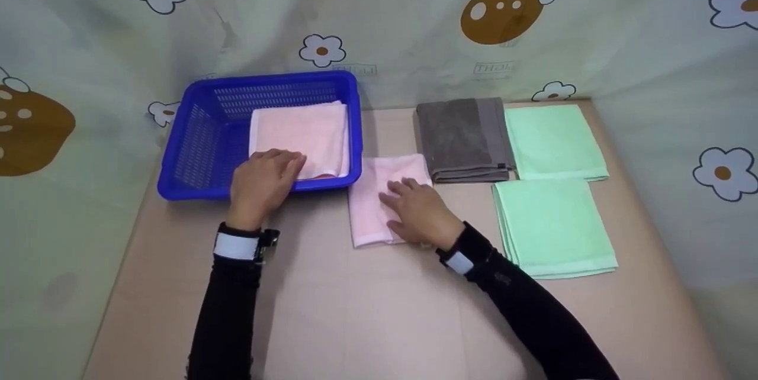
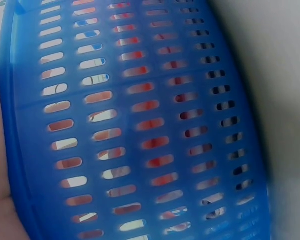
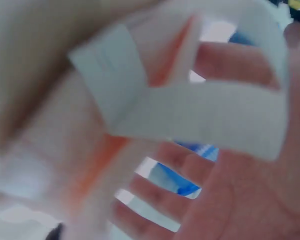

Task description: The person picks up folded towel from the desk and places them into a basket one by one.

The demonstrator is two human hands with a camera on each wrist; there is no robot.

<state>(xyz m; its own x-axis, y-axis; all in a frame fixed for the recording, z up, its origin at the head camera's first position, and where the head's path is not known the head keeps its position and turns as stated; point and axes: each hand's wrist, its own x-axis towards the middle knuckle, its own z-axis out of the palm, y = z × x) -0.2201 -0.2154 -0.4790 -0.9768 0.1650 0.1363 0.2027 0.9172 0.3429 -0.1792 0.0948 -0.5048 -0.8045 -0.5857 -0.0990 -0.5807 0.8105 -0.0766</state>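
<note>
A blue plastic basket (image 1: 254,80) holds a folded pink towel (image 1: 302,131) in its right part. My left hand (image 1: 263,184) reaches over the basket's near rim, its fingers extended at the towel's near left corner; the fingertips are hidden in the left wrist view, where the basket's slotted wall (image 2: 135,115) fills most of the picture. Just right of the basket, another folded pink towel (image 1: 368,208) lies on the table. Over it my right hand (image 1: 420,211) has its fingers spread and relaxed. A white label (image 3: 205,112) sticks out before the palm in the right wrist view.
A folded grey-brown towel (image 1: 456,134) lies at the back, right of the basket. Beside it are two folded green towels (image 1: 553,140), the nearer green towel (image 1: 556,223) close to my right forearm. A patterned curtain (image 1: 408,25) borders the beige table (image 1: 361,321) at the back and sides.
</note>
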